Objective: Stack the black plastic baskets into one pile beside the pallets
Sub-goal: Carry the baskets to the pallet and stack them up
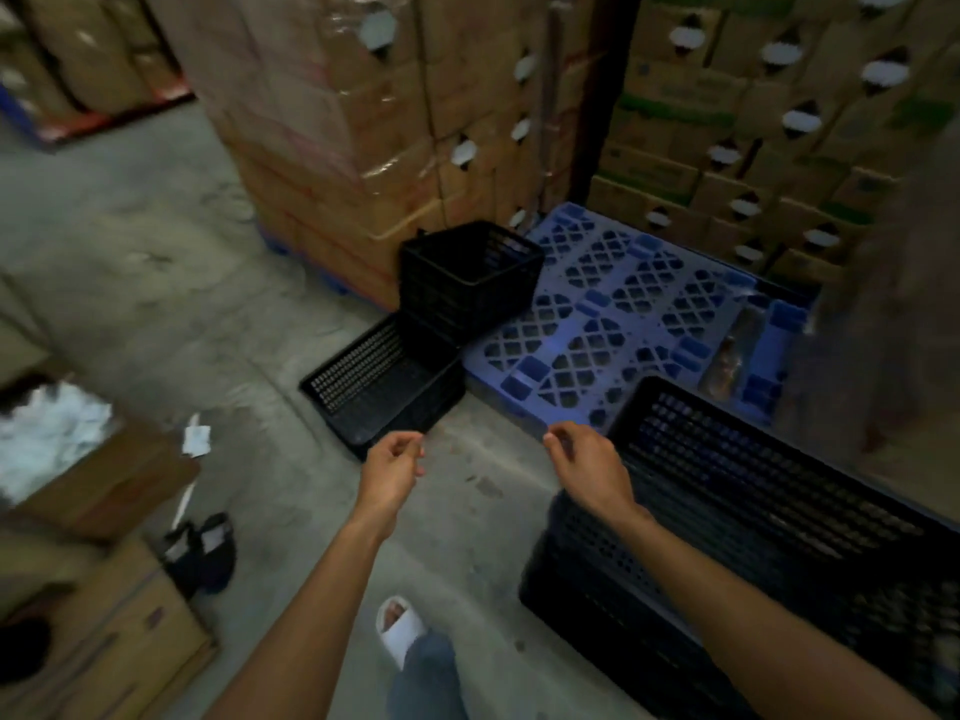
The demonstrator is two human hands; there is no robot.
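Note:
A large black plastic basket (pixel 753 517) stands on the floor at the lower right, its far corner against the blue pallet (pixel 623 309). Further off, a low black basket (pixel 374 387) lies on the floor by the pallet's left edge, and a taller black basket (pixel 467 278) sits on its far end, tilted. My left hand (pixel 392 467) hovers over bare floor just short of the low basket, fingers loosely curled, holding nothing. My right hand (pixel 589 467) hangs just above the large basket's near left corner, fingers curled, also with nothing in it.
Wrapped stacks of cardboard boxes (pixel 363 122) rise behind the baskets and along the right. An open carton with white contents (pixel 62 449) and further cartons (pixel 114 631) sit at the left. A dark object (pixel 200 550) lies on the concrete floor. My sandalled foot (pixel 400 623) is below.

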